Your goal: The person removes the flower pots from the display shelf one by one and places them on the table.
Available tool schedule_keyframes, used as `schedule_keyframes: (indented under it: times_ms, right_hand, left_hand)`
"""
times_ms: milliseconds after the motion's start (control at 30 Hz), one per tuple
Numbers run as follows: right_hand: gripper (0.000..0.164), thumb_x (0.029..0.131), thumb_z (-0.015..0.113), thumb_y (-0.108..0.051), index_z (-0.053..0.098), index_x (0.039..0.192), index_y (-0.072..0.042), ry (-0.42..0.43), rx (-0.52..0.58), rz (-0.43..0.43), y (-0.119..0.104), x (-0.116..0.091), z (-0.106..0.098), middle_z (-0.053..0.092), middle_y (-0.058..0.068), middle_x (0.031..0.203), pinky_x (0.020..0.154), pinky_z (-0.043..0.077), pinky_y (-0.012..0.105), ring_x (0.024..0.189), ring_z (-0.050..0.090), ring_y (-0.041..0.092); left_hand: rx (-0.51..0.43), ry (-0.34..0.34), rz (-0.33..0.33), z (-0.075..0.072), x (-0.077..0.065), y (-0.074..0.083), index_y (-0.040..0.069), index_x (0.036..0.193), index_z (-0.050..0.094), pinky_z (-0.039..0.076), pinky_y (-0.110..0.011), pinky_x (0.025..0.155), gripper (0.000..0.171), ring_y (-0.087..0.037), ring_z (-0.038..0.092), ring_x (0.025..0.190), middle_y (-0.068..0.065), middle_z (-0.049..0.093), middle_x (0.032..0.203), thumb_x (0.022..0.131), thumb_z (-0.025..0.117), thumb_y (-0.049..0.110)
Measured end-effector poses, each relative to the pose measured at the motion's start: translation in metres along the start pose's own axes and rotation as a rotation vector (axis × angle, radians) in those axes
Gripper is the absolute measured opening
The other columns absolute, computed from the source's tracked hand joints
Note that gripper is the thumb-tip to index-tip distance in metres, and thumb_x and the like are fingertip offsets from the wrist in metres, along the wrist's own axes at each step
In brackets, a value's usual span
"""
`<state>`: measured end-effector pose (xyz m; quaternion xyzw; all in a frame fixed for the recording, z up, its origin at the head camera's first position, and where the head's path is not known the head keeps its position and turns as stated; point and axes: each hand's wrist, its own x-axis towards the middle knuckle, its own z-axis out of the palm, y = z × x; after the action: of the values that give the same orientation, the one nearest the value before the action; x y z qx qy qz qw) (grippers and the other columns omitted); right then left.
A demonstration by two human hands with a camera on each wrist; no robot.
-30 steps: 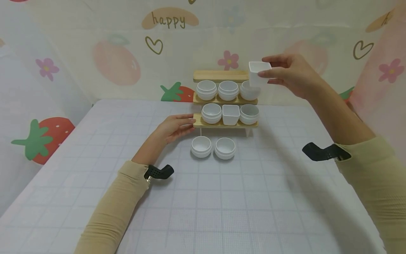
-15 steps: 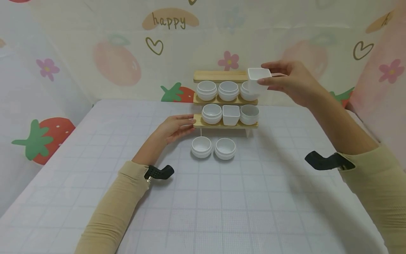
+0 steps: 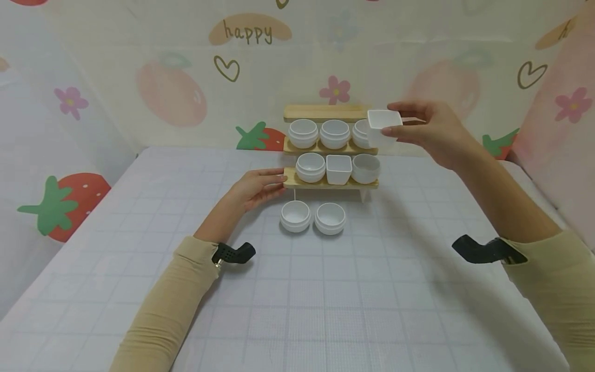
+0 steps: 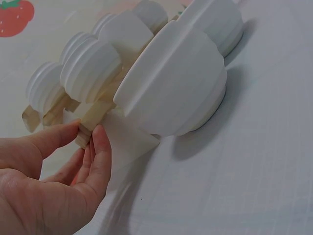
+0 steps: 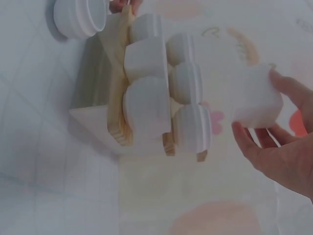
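Observation:
A square white bowl [image 3: 384,120] is held between the thumb and fingers of my right hand [image 3: 427,124], in front of the right end of a tiered wooden stand. In the right wrist view the square bowl [image 5: 257,95] hangs apart from the stand, beside its upper tiers. My left hand [image 3: 255,188] pinches the left end of the lowest wooden shelf [image 3: 331,184]; in the left wrist view thumb and fingers grip the shelf end [image 4: 93,120]. That shelf carries a round bowl [image 3: 310,167], a square bowl [image 3: 339,170] and another round bowl [image 3: 365,169].
Three round bowls, one of them a left bowl [image 3: 303,134], stand on the middle shelf [image 3: 331,148]. The top shelf [image 3: 325,112] is bare where visible. Two round bowls [image 3: 295,216] sit on the table [image 3: 325,299] before the stand. A printed curtain [image 3: 176,31] hangs behind.
My right hand has come down with the square bowl and shifted slightly right over the last half second. My left hand stays on the shelf end.

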<state>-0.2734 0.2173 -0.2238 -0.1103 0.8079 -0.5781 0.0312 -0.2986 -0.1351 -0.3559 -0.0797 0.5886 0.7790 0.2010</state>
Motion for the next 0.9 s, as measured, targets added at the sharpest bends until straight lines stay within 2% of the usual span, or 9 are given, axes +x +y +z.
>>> schedule_keyframes:
  times_ms: [133, 367, 733, 900]
  right_hand:
    - [0.059, 0.097, 0.078, -0.010, 0.053, 0.150, -0.001, 0.006, -0.007, 0.001, 0.004, -0.004, 0.002, 0.067, -0.010, 0.117, 0.086, 0.060, 0.016, 0.103, 0.067, 0.007]
    - [0.061, 0.098, 0.077, -0.012, 0.051, 0.152, 0.000, 0.007, -0.012, -0.002, 0.010, -0.014, 0.004, 0.065, -0.008, 0.120, 0.088, 0.060, 0.016, 0.103, 0.068, 0.007]
    - [0.056, 0.097, 0.076, -0.007, 0.054, 0.148, 0.002, 0.002, 0.020, -0.024, 0.022, -0.024, 0.011, 0.066, -0.008, 0.121, 0.090, 0.059, 0.018, 0.105, 0.068, 0.009]
    - [0.056, 0.098, 0.077, -0.009, 0.055, 0.149, 0.000, 0.005, -0.009, -0.006, 0.027, -0.029, 0.015, 0.064, -0.007, 0.126, 0.092, 0.058, 0.017, 0.108, 0.067, 0.009]
  left_hand:
    - [-0.011, -0.008, 0.004, 0.000, 0.001, -0.001, -0.004, 0.159, 0.040, 0.063, -0.019, 0.077, 0.054, -0.012, 0.069, 0.082, -0.016, 0.054, 0.129, 0.108, 0.055, -0.001]
    - [-0.014, -0.007, 0.010, 0.000, 0.001, -0.001, -0.005, 0.159, 0.040, 0.063, -0.019, 0.076, 0.053, -0.012, 0.069, 0.082, -0.016, 0.054, 0.130, 0.108, 0.055, -0.002]
    - [-0.004, -0.001, 0.006, -0.001, 0.003, -0.002, -0.004, 0.159, 0.041, 0.063, -0.020, 0.078, 0.053, -0.013, 0.069, 0.085, -0.017, 0.053, 0.134, 0.108, 0.056, -0.001]
    - [-0.004, -0.005, 0.008, -0.003, 0.003, -0.002, -0.004, 0.159, 0.041, 0.064, -0.020, 0.081, 0.054, -0.013, 0.069, 0.085, -0.017, 0.054, 0.135, 0.107, 0.056, -0.002]
